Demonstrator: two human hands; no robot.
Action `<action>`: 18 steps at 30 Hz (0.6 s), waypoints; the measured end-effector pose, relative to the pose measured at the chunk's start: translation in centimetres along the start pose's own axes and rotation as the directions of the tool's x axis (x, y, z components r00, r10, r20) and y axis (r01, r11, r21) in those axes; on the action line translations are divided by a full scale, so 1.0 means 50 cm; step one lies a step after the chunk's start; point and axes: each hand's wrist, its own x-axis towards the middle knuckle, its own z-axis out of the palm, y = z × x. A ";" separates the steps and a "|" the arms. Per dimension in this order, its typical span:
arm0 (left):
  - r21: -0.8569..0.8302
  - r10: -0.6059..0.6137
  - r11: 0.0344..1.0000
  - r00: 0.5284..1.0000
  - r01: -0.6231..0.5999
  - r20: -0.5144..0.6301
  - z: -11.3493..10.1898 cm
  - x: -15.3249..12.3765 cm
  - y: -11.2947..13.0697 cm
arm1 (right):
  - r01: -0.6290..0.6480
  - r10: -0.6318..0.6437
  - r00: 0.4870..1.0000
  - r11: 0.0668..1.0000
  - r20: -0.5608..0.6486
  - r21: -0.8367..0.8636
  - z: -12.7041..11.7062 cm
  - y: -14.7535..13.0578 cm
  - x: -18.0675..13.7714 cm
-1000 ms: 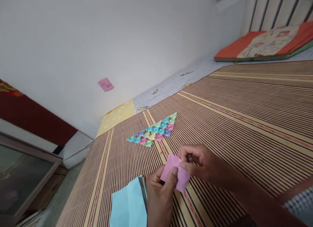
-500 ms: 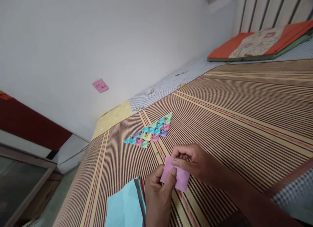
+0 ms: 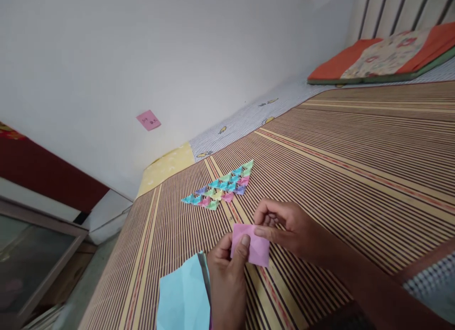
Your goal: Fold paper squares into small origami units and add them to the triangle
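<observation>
A small pink piece of paper point(image 3: 259, 252), roughly square, is held between both hands above the striped mat. My left hand point(image 3: 229, 268) pinches it at the left, thumb lying on its face. At its upper right corner, my right hand point(image 3: 282, 228) grips the edge between thumb and curled fingers. Close to my left wrist lies a stack of coloured paper point(image 3: 183, 294) with a light blue sheet on top. Beyond the hands, several small folded paper pieces point(image 3: 222, 185) in blue, green, pink, purple and yellow sit in slanting rows.
The striped mat point(image 3: 320, 178) covers the bed surface. A pink note point(image 3: 148, 120) with writing is stuck to the white wall point(image 3: 159, 45). A folded orange and floral quilt point(image 3: 384, 59) lies at the far right. The bed's left side drops to the floor point(image 3: 92, 273).
The pink paper has turned to lie more level in the hands. My right hand has shifted slightly up along its top edge. The whole view has shifted a little.
</observation>
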 end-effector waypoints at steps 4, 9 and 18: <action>-0.019 -0.009 1.000 1.000 0.008 -0.023 0.003 -0.001 -0.001 | -0.012 0.012 1.000 1.000 0.010 -0.019 -0.002 -0.002 -0.003; -0.040 -0.002 0.999 0.999 0.000 -0.054 0.015 -0.005 0.004 | -0.042 0.041 0.999 0.999 -0.028 -0.031 -0.001 0.008 -0.001; -0.030 0.001 1.000 0.989 -0.006 -0.151 0.016 0.002 -0.006 | -0.088 0.078 0.992 0.991 -0.095 -0.103 0.003 0.026 0.000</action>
